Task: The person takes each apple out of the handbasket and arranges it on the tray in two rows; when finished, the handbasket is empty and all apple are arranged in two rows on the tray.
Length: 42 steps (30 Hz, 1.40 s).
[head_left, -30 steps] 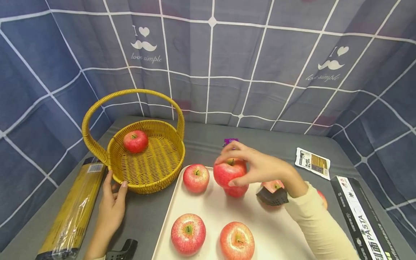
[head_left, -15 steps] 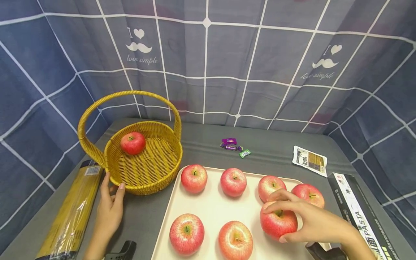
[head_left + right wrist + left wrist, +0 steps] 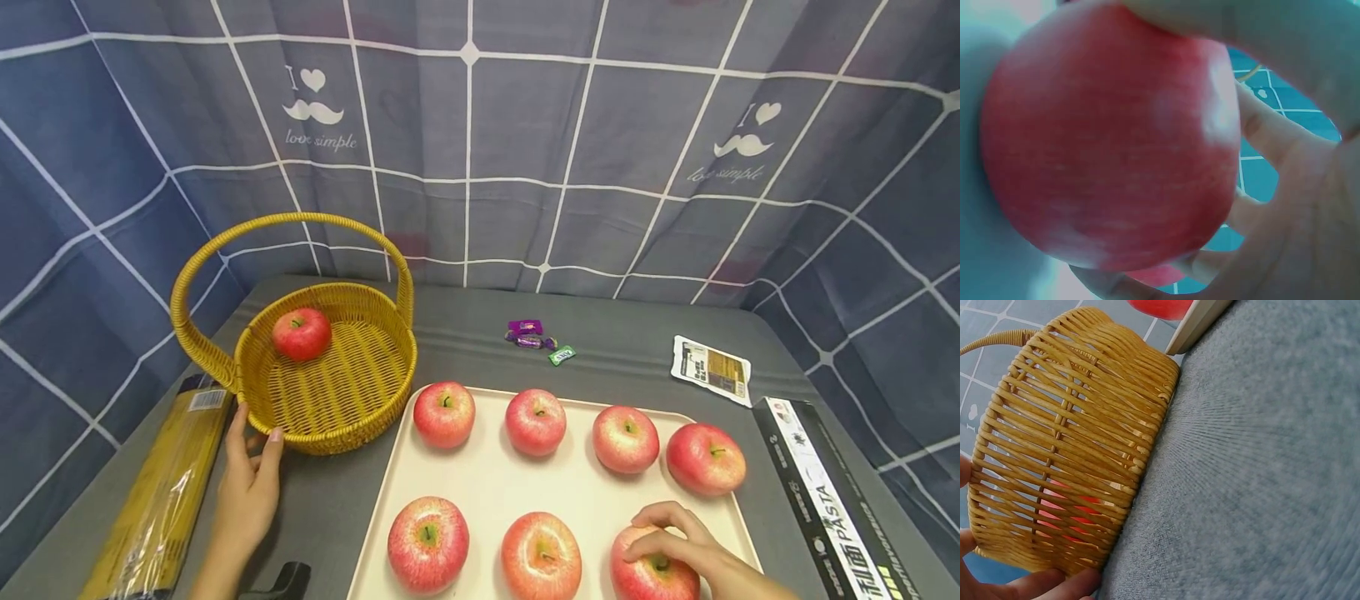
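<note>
My right hand (image 3: 686,550) grips a red apple (image 3: 651,575) at the front right of the cream tray (image 3: 480,492); in the right wrist view the apple (image 3: 1110,137) fills much of the picture, thumb and fingers around it. Several other red apples rest on the tray, a row along the back and two at the front, one of them (image 3: 427,546) at left. My left hand (image 3: 243,492) holds the yellow wicker basket (image 3: 401,392) at its near left side, thumb at the rim and fingers against the wall. One apple (image 3: 302,334) lies inside the basket.
Left of the basket lies a long yellow packet (image 3: 161,500). Small wrapped candies (image 3: 528,341) are behind the tray. A white pouch (image 3: 711,369) and a black-and-white pasta box (image 3: 828,500) lie at right. A checked curtain (image 3: 442,125) surrounds the grey table.
My right hand has carried the apple from above the tray's back row rightward and down to its front right corner. The left hand has stayed at the basket.
</note>
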Tool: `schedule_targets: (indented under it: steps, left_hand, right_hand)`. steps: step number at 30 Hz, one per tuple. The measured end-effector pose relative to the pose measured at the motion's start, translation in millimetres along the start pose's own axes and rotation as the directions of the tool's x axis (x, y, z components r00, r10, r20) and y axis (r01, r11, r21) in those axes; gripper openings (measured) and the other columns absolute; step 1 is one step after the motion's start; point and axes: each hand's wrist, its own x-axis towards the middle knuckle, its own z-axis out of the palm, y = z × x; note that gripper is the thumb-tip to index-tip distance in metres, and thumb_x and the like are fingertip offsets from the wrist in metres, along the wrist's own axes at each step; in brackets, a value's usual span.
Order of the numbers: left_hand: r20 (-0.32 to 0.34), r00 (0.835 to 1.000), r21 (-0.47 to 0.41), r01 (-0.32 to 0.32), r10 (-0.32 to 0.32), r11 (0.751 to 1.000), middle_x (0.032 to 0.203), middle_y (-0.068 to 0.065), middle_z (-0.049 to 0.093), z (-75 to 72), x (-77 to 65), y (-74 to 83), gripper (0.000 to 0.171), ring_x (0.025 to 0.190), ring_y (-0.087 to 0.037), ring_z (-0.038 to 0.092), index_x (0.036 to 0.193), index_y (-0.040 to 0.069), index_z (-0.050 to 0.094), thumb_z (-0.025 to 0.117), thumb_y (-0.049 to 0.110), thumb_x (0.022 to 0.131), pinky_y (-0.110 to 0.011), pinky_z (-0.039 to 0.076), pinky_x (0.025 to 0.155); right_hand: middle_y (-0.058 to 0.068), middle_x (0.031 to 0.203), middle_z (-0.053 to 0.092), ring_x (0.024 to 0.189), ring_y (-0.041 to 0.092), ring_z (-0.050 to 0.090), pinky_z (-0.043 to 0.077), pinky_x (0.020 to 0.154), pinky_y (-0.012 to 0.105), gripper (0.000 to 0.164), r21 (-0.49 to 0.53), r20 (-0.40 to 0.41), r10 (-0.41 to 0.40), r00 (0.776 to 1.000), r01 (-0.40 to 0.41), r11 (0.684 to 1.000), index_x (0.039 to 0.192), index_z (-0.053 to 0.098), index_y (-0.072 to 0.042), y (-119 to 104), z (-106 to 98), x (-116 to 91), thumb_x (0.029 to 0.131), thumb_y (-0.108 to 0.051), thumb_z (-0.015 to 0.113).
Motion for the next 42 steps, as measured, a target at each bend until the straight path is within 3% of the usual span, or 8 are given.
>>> schedule_targets:
  steps: [8, 13, 18, 19, 24, 29, 34, 42]
  left_hand:
    - [-0.014, 1.000, 0.011, 0.002, -0.002, 1.000, 0.128, -0.035, 0.039, 0.6, -1.0, -1.3, 0.062, 0.097, -0.039, 0.056, 0.147, 0.022, -0.003, 0.033, 0.031, 0.097, -0.041, 0.043, 0.064]
    - [-0.017, 1.000, 0.036, 0.012, -0.012, 0.999, 0.126, -0.033, 0.043, 1.7, -0.9, 0.6, 0.063, 0.091, -0.024, 0.057, 0.147, 0.022, -0.002, 0.034, 0.033, 0.097, -0.032, 0.040, 0.063]
    - [-0.024, 1.000, 0.033, 0.004, -0.003, 0.999, 0.126, -0.034, 0.042, 2.1, -1.6, 1.4, 0.062, 0.098, -0.039, 0.055, 0.147, 0.020, -0.001, 0.034, 0.032, 0.097, -0.034, 0.040, 0.063]
    - [-0.026, 1.000, 0.031, 0.002, -0.001, 1.000, 0.126, -0.034, 0.042, 2.0, -1.7, 1.2, 0.062, 0.099, -0.041, 0.054, 0.147, 0.020, -0.001, 0.034, 0.031, 0.097, -0.036, 0.041, 0.064]
    - [-0.017, 1.000, 0.014, 0.003, -0.003, 1.000, 0.127, -0.035, 0.040, 1.7, -1.2, 1.2, 0.062, 0.101, -0.043, 0.054, 0.147, 0.022, -0.003, 0.033, 0.032, 0.098, -0.048, 0.043, 0.068]
    - [-0.022, 1.000, 0.016, 0.002, -0.002, 1.000, 0.127, -0.035, 0.040, 1.6, -0.9, 0.3, 0.062, 0.101, -0.043, 0.054, 0.147, 0.022, -0.003, 0.033, 0.032, 0.098, -0.050, 0.042, 0.069]
    - [-0.011, 1.000, 0.016, 0.005, -0.005, 1.000, 0.128, -0.035, 0.039, 0.8, -0.1, 0.5, 0.062, 0.101, -0.044, 0.054, 0.147, 0.023, -0.004, 0.033, 0.033, 0.097, -0.049, 0.043, 0.067]
    - [-0.020, 1.000, 0.045, 0.019, -0.018, 0.999, 0.127, -0.032, 0.042, 1.3, 0.9, 1.3, 0.062, 0.096, -0.036, 0.056, 0.147, 0.023, -0.003, 0.033, 0.034, 0.097, -0.033, 0.040, 0.062]
  right_hand:
    - [-0.005, 0.120, 0.037, 0.115, 0.001, 0.028, 0.037, 0.081, 0.013, 0.063, -0.154, 0.006, 0.138, 0.990, -0.135, 0.979, 0.121, 0.053, -0.016, -8, 3, -1, 0.066, -0.031, 0.079]
    - [-0.005, 0.127, 0.034, 0.114, -0.007, 0.030, 0.043, 0.074, 0.018, 0.066, -0.174, 0.099, 0.317, 0.943, -0.297, 0.939, 0.128, 0.048, -0.024, -18, -10, 0, 0.070, -0.038, 0.075]
    - [-0.007, 0.133, 0.039, 0.116, -0.006, 0.033, 0.045, 0.075, 0.019, 0.069, -0.277, 0.050, 0.330, 0.943, -0.304, 0.911, 0.131, 0.044, -0.024, -31, -32, 22, 0.071, -0.038, 0.075]
    - [-0.006, 0.131, 0.042, 0.118, -0.004, 0.034, 0.044, 0.080, 0.017, 0.068, -0.300, 0.011, 0.295, 0.955, -0.278, 0.912, 0.131, 0.045, -0.023, -32, -36, 29, 0.071, -0.036, 0.075]
    - [-0.014, 0.126, 0.048, 0.117, -0.002, 0.042, 0.032, 0.093, 0.008, 0.055, -0.322, -0.032, 0.246, 0.969, -0.243, 0.915, 0.128, 0.046, -0.027, -32, -56, 79, 0.079, -0.026, 0.070]
    - [-0.015, 0.124, 0.048, 0.115, 0.002, 0.047, 0.040, 0.094, 0.027, 0.043, -0.322, 0.067, 0.193, 0.979, -0.161, 0.933, 0.126, 0.047, -0.031, -19, -58, 142, 0.086, -0.031, 0.062]
    - [-0.009, 0.124, 0.051, 0.118, 0.008, 0.046, 0.039, 0.097, 0.036, 0.040, -0.305, 0.157, 0.150, 0.976, -0.096, 0.947, 0.126, 0.050, -0.023, -1, -43, 211, 0.088, -0.033, 0.057]
    - [0.001, 0.130, 0.050, 0.120, 0.017, 0.046, 0.035, 0.101, 0.032, 0.052, -0.341, 0.323, 0.254, 0.912, -0.138, 0.930, 0.132, 0.045, -0.013, 27, 10, 315, 0.089, -0.041, 0.053]
